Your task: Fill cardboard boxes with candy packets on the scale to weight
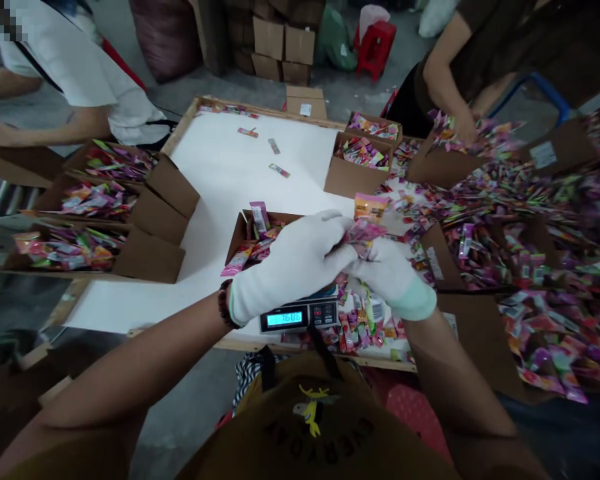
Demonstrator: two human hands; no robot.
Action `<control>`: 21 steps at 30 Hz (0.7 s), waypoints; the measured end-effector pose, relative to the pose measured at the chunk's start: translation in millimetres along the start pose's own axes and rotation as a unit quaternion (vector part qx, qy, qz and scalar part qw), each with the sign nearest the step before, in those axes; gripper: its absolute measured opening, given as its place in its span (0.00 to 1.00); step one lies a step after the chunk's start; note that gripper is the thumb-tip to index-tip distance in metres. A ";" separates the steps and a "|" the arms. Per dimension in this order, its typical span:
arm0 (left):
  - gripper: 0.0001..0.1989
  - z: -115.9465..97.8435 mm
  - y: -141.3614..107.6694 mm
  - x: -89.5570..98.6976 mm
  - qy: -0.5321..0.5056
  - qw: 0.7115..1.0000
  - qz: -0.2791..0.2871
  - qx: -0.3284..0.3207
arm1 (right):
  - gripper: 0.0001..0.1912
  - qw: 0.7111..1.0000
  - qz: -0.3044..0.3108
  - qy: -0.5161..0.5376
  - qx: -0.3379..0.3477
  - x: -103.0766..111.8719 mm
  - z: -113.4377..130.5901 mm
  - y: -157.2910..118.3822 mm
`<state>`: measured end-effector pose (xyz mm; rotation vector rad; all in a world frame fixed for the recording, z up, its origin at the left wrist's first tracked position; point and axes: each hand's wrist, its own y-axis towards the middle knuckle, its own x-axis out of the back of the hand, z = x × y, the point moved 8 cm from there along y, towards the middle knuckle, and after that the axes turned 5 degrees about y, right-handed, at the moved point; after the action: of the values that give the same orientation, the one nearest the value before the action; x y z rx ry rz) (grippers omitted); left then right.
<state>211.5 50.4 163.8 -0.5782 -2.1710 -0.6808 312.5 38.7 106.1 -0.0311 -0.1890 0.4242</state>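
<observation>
Both my hands wear white gloves and meet over the right side of a small open box [237,239] of candy packets. My left hand [300,260] has its fingers closed on colourful packets [365,230]. My right hand [387,273] is closed around the same bunch from the other side. An orange and pink packet [371,207] sticks up above the fingers. Beneath the hands is a digital scale [286,319] with a lit display; the box hides most of its plate. Loose packets [353,333] lie right of the scale.
Filled boxes [155,250] stand at the left; two more [355,177] stand at the back right. Heaps of packets [510,187] and large boxes [470,327] cover the right side. Few packets lie on the white tabletop [220,173]. People work on both sides.
</observation>
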 end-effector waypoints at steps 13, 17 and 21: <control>0.29 92.2 -45.5 50.0 -0.085 0.976 -0.048 0.195 | 0.28 0.988 -0.098 -0.017 -0.118 57.0 -41.5 -61.3; 0.31 104.3 -72.9 74.3 -0.057 0.953 -0.112 0.275 | 0.29 0.992 -0.001 -0.087 -0.089 47.9 -42.4 -65.3; 0.30 55.8 -47.9 57.4 -0.125 0.976 -0.053 0.170 | 0.28 0.984 0.106 -0.141 0.015 8.1 -12.3 -35.9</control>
<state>118.7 59.9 164.1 -0.3830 -2.4969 -0.2870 336.6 9.4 98.0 0.0384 -0.4608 0.6429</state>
